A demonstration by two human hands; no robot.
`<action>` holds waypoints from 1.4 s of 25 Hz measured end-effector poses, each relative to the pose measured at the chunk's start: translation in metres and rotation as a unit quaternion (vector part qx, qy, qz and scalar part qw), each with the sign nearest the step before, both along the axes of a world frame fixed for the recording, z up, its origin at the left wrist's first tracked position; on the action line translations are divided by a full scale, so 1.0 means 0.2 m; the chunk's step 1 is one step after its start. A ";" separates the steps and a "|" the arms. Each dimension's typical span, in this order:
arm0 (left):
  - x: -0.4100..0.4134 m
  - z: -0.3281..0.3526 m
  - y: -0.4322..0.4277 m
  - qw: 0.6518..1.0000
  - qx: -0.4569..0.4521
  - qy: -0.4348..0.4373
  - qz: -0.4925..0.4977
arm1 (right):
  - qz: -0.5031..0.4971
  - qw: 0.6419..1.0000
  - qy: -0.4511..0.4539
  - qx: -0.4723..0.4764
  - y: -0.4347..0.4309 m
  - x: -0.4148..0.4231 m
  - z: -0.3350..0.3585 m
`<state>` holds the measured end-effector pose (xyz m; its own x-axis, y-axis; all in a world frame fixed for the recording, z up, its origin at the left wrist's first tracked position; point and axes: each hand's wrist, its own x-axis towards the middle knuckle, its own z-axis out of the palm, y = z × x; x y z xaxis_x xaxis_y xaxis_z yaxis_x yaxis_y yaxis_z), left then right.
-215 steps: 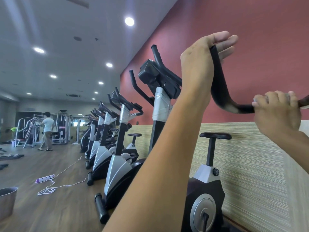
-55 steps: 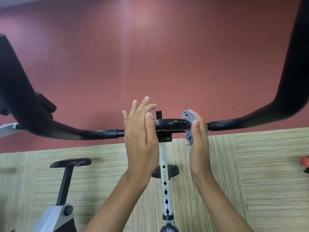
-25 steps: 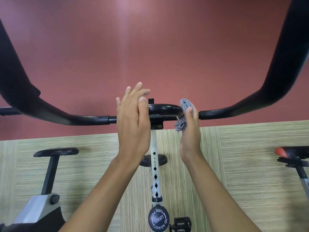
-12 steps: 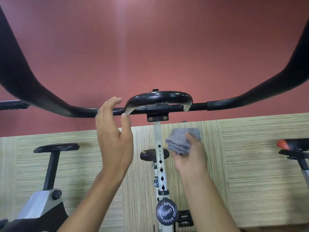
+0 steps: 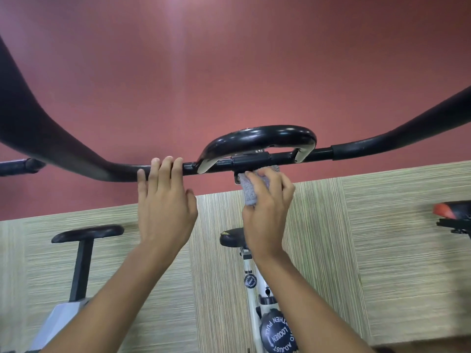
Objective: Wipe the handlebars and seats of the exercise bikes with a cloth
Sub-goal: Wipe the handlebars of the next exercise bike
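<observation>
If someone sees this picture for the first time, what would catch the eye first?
Probably the black handlebar sweeping across the middle, against the red wall. Below its centre loop the right hand presses a grey cloth to the clamp, while the left hand rests its fingers on the bar beside it.

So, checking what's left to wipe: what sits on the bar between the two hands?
In the head view, between the left hand and the right hand holding the cloth runs a bare stretch of handlebar, where the loop joins it.
</observation>
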<state>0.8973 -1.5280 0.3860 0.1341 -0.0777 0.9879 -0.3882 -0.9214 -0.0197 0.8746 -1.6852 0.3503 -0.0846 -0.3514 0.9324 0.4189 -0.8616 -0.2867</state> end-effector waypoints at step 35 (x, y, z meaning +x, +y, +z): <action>0.07 -0.03 -0.01 0.998 -0.021 -0.055 -0.004 | -0.062 0.988 -0.065 -0.128 0.03 -0.03 0.28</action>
<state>0.9106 -1.5308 0.3809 0.0244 -0.0366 0.9990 -0.3925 -0.9194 -0.0241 0.8678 -1.6795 0.4070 -0.2377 -0.0850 0.9676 0.3237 -0.9461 -0.0036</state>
